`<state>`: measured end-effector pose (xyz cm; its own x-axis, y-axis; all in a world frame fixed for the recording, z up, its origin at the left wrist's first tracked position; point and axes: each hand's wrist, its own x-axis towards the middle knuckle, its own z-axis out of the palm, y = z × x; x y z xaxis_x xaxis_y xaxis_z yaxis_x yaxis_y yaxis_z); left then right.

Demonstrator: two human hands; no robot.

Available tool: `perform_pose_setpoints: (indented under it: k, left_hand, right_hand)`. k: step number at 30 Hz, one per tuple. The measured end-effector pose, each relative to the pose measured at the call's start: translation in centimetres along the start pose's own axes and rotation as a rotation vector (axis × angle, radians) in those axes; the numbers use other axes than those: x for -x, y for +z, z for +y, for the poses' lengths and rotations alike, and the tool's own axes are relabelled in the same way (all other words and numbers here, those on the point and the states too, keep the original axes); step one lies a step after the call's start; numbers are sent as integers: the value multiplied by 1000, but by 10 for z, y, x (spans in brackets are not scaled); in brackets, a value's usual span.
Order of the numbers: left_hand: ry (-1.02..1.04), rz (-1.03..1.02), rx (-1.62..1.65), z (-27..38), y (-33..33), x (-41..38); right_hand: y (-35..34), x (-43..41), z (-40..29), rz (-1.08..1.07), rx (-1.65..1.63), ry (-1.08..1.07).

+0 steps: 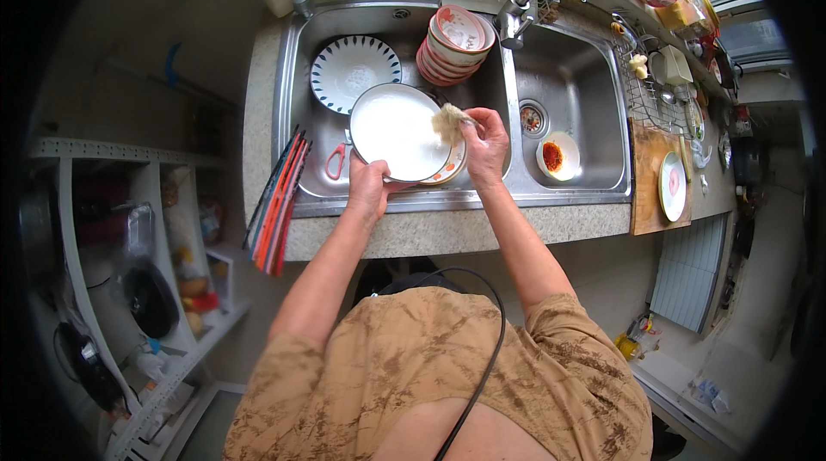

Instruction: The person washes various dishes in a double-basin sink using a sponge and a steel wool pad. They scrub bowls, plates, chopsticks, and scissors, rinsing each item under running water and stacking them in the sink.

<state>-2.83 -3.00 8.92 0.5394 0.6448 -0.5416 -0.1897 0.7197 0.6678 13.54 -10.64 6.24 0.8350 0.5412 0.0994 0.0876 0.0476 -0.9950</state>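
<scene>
My left hand (369, 185) grips the near left rim of a white plate with a dark edge (399, 132), held tilted over the left sink basin. A tan scrubbing cloth (450, 124) is pinched in my right hand (485, 145), at the plate's right edge. Below the held plate, a plate with orange dots (453, 167) partly shows. Behind it lies a white plate with dark blue rim marks (352, 67). A stack of red and white bowls (455, 45) stands at the basin's back right. Pink-handled scissors (335, 161) are at the left, their blades hidden.
Chopsticks (284, 196) jut over the front counter edge. In the right basin (574, 87) sits a small bowl with red residue (558, 156) near the drain. A metal faucet (513, 22) rises behind the divider. Farther right are a wire rack (658, 96) and a cutting board (645, 183) bearing a plate (672, 187).
</scene>
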Motion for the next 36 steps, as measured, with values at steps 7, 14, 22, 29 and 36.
perform_pose_setpoints:
  k: [7, 14, 22, 29, 36]
  left_hand:
    - [35, 9, 54, 2, 1, -2]
    - [143, 45, 92, -13, -11, -11]
    - [288, 96, 96, -19, -3, -4]
    - [305, 122, 75, -13, -4, -5]
    - [361, 29, 12, -20, -14, -21]
  right_hand:
    - [-16, 9, -8, -344, 894, -753]
    - [-4, 35, -1, -344, 518, -313]
    - [19, 34, 32, 18, -29, 292]
    - [3, 24, 18, -131, -431, 771]
    - [11, 13, 8, -81, -564, 640]
